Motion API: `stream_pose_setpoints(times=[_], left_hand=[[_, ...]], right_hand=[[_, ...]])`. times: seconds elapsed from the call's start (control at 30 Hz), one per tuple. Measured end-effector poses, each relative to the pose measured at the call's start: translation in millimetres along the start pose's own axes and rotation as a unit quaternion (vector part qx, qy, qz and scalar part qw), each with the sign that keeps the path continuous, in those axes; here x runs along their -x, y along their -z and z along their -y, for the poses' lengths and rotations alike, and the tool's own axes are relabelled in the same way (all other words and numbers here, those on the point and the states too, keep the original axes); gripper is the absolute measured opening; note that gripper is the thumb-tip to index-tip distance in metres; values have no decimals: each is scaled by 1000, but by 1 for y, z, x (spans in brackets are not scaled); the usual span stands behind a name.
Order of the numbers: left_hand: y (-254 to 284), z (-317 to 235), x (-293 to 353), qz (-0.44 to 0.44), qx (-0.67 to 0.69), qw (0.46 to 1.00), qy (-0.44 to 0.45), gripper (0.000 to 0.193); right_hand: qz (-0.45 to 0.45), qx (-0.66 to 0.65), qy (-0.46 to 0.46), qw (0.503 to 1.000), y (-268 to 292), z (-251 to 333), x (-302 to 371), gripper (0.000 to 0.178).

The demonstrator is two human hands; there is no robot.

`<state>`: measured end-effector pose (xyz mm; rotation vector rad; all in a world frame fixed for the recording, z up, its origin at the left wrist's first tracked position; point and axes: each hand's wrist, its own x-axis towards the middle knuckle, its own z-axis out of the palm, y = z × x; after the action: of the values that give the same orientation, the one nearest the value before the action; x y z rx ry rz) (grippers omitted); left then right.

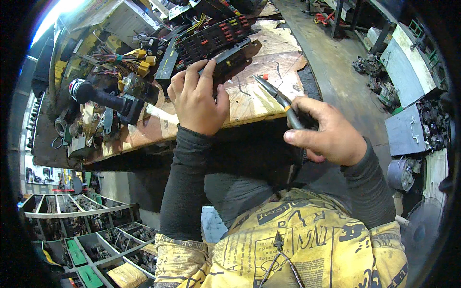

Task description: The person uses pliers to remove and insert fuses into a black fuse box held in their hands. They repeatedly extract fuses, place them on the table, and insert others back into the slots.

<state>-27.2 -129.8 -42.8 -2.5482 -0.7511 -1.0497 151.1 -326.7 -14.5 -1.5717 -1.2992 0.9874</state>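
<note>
Workbench held a fuse box, seemingly best steadied, left hand half-open against it, right hand gripping pliers near it

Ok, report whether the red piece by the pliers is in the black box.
Out: the red piece lies on the bench, apart from the box.

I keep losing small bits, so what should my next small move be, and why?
I'd probably bring the tips of the pliers in your right hand to the small red piece: it lies on the wooden bench top right beside them, while your left hand is at the black slotted block.
</note>
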Motion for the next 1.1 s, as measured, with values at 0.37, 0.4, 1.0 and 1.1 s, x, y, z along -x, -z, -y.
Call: stream_pose_setpoints(times=[0.37, 0.4, 1.0, 1.1], left_hand=[[1, 1, -1, 14, 4, 1000, 3, 52], [1, 0, -1, 18, 3, 1000, 4, 52], [0, -3, -2, 23, -32, 999, -10, 53], [1, -4, -3, 25, -48, 998, -14, 52]], right_hand=[[-132, 345, 115, 922, -39, 10, -33, 39], [-133, 350, 118, 920, -40, 10, -35, 39], [-113, 338, 123, 926, -47, 5, -41, 32], [-125, 336, 135, 924, -50, 4, -38, 33]])
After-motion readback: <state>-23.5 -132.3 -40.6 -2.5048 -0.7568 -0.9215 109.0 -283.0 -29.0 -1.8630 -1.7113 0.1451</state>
